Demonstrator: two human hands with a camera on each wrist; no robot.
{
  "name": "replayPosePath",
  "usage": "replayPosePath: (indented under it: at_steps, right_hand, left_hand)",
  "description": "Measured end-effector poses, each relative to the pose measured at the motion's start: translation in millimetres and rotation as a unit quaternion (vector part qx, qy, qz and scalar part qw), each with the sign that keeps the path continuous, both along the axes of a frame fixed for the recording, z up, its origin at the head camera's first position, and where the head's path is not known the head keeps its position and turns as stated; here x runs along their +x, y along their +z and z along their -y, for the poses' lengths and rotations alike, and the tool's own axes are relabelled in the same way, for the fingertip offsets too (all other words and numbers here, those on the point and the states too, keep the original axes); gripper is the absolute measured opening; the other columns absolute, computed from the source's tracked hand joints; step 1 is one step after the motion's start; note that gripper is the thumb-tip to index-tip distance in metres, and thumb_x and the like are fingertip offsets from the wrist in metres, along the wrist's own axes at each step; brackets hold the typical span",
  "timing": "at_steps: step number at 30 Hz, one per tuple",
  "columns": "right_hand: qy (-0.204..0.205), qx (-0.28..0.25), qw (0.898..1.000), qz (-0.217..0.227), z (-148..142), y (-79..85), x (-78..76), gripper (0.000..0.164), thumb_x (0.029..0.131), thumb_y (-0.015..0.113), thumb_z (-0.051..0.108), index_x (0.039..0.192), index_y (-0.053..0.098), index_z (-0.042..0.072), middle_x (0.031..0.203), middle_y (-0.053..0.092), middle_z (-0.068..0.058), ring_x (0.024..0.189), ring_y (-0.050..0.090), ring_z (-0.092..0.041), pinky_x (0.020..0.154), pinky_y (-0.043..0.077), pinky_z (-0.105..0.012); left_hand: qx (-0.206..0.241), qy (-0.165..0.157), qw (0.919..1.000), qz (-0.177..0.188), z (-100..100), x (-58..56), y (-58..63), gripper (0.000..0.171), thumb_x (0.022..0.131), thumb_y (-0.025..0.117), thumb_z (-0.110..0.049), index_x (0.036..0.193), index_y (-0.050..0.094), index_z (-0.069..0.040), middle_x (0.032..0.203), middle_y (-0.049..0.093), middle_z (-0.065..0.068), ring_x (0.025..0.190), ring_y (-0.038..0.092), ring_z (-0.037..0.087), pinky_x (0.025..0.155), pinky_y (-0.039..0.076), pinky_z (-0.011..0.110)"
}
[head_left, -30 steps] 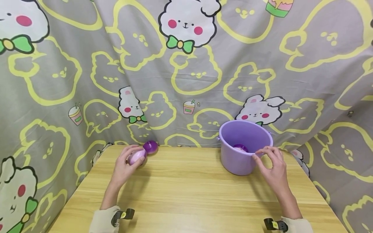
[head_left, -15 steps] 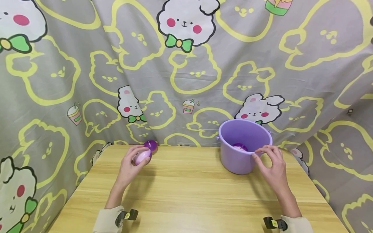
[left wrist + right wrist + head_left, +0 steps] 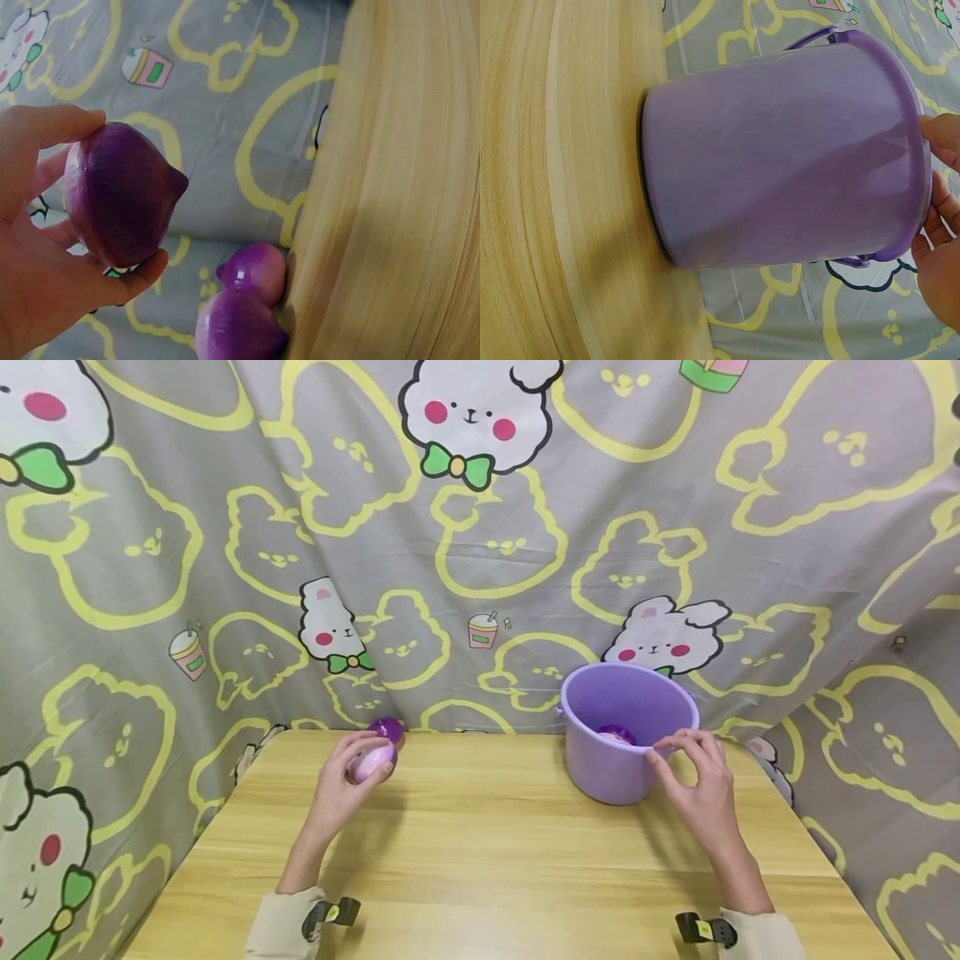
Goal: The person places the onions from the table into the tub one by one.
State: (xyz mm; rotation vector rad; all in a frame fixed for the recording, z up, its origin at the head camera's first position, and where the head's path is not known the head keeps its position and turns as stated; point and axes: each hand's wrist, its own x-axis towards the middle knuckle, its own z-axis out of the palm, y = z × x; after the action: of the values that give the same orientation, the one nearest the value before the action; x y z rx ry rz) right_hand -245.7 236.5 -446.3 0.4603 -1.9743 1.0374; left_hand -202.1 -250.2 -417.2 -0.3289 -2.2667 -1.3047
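My left hand (image 3: 341, 781) grips a purple toy onion (image 3: 131, 195) with a pale pink side and a pointed tip, thumb on one side and fingers on the other. It is raised off the table. Two more toy onions, a nearer one (image 3: 240, 326) and a farther one (image 3: 259, 271), sit side by side on the tabletop below; the head view shows just one purple onion (image 3: 386, 729) past the fingers. At the right, my right hand (image 3: 701, 781) pinches the near rim of a lilac bucket (image 3: 609, 772). Inside the bucket lies a purple and pink piece (image 3: 617, 735), partly hidden by the rim.
The wooden table (image 3: 480, 860) carries the bucket, upright near its far right corner. A grey curtain (image 3: 480, 552) printed with cartoon animals hangs right behind the far edge and around both sides. The bucket's handle (image 3: 810, 36) hangs down along its far side.
My left hand has moved a little to the right with the toy onion in its grip. The right hand stays at the bucket's rim. The whole head view has shifted slightly.
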Motion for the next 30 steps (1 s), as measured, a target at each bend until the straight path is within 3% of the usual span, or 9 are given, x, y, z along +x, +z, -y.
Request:
replayPosePath:
  at_steps: [19,25,30]
  right_hand:
    - [-0.002,0.001,1.0,0.009,0,0.0,-0.8,0.023,0.077,0.084,-0.007,0.094,0.073,0.003,0.104,0.061,-0.013,0.107,0.046,-0.015,0.1,0.031,-0.021]
    - [-0.002,0.006,1.0,0.01,-2,-1.3,-1.0,0.022,0.078,0.083,-0.006,0.095,0.072,0.002,0.105,0.06,-0.013,0.107,0.047,-0.016,0.1,0.031,-0.021]
    - [0.0,0.003,1.0,0.008,-2,-2.7,-2.0,0.022,0.078,0.083,-0.006,0.095,0.072,0.002,0.105,0.06,-0.013,0.107,0.047,-0.016,0.1,0.031,-0.021]
  left_hand:
    - [0.008,-0.013,0.9997,-0.019,-12,-4.9,-0.3,0.036,0.082,0.08,0.008,0.117,0.071,0.004,0.132,0.059,0.022,0.119,0.056,0.034,0.086,0.052,0.029]
    - [0.008,-0.01,0.9993,-0.036,-17,-6.4,0.4,0.035,0.082,0.081,0.007,0.116,0.072,0.003,0.13,0.061,0.019,0.118,0.056,0.034,0.084,0.054,0.038]
    - [0.019,-0.022,0.9993,-0.023,-21,-6.7,1.4,0.036,0.083,0.079,0.007,0.117,0.071,0.004,0.132,0.059,0.021,0.121,0.053,0.036,0.087,0.051,0.046]
